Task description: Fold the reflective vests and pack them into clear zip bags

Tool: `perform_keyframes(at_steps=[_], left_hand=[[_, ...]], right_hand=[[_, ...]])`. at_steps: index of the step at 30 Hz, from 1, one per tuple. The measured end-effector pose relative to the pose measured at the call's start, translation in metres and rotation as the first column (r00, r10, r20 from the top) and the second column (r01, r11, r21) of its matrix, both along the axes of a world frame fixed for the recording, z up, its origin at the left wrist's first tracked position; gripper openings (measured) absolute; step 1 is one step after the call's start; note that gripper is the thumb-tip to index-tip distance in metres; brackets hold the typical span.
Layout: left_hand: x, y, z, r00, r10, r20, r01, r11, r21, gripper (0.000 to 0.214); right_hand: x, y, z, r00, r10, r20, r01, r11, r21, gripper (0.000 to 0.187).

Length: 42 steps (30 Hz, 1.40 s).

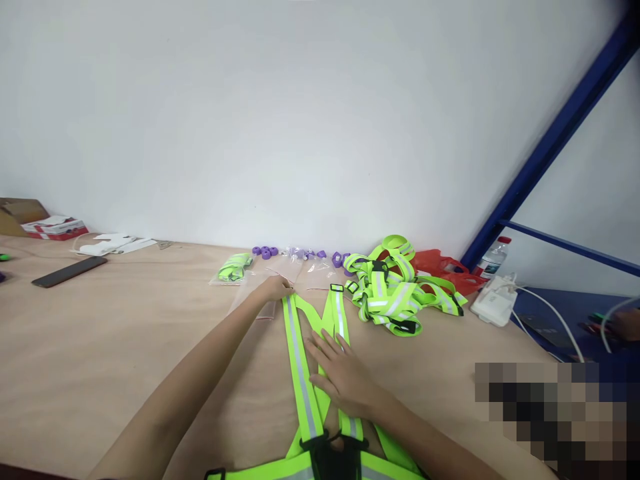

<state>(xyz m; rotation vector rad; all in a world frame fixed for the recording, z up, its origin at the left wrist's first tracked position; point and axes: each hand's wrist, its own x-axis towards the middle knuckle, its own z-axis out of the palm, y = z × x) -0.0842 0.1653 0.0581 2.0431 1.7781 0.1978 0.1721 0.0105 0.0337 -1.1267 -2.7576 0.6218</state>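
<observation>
A neon yellow-green reflective vest harness (302, 373) lies stretched out on the tan table (100, 360), its straps running away from me. My left hand (277, 289) reaches far forward and pinches the far end of the left strap. My right hand (343, 375) lies flat with fingers spread, pressing on the straps in the middle. A black buckle (334, 455) sits on the harness near my wrist.
A heap of more neon harnesses (395, 290) lies to the right, a bagged one (234, 268) and clear bags (305, 267) at the back, with purple rings (265, 252). A phone (69, 271), boxes (53, 227), a water bottle (495, 257), a white charger (495, 303) and a blue rack post (550, 140) surround them.
</observation>
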Motion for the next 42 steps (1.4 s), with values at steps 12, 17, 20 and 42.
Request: perform_keyframes(at_steps=[12, 17, 20, 42], left_hand=[[0.021, 0.027, 0.005, 0.998, 0.037, 0.051, -0.04, 0.997, 0.07, 0.028], [0.034, 0.031, 0.008, 0.992, 0.051, 0.112, -0.055, 0.998, 0.033, 0.028], [0.038, 0.03, 0.005, 0.986, 0.08, 0.148, -0.077, 0.997, -0.026, 0.029], [0.036, 0.032, -0.009, 0.909, 0.239, 0.341, -0.226, 0.971, -0.079, 0.029]], right_hand=[[-0.002, 0.004, -0.01, 0.994, -0.102, -0.026, 0.103, 0.993, 0.053, 0.061], [-0.003, 0.003, -0.008, 0.995, -0.099, -0.019, 0.1, 0.994, 0.045, 0.068], [-0.003, 0.003, -0.006, 0.997, -0.075, 0.009, 0.075, 0.996, 0.046, 0.072], [0.003, 0.002, 0.01, 0.935, 0.354, -0.023, -0.354, 0.935, 0.014, 0.053]])
